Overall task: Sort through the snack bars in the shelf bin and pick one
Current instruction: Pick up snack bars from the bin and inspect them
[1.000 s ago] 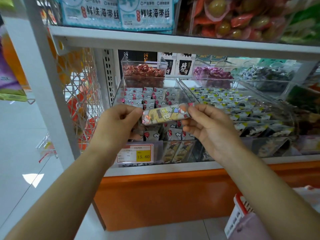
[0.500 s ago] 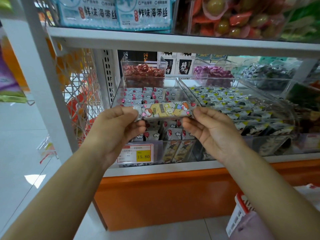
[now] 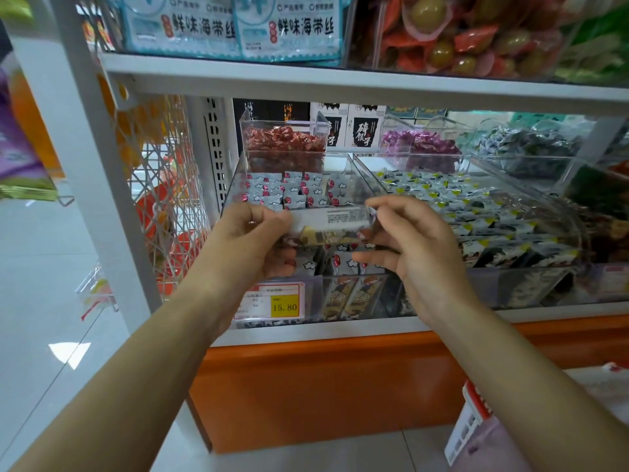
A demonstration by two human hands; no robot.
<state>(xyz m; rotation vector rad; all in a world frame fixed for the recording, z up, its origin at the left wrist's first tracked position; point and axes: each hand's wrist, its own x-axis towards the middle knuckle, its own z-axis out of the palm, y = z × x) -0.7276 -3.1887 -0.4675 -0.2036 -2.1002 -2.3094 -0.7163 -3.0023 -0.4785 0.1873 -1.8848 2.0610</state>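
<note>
Snack bar (image 3: 332, 223) | left hand (image 3: 253, 238) pinches one end | right hand (image 3: 406, 247) pinches other, seemingly fingertips only | above bin (image 3: 354, 298)

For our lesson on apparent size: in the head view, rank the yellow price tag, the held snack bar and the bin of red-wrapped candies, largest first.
1. bin of red-wrapped candies, though it stands farther back
2. snack bar, held nearer the camera
3. yellow price tag, clearly smallest

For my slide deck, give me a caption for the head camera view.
Both hands, left hand and right hand, hold one snack bar by its ends above the clear shelf bin.
</note>
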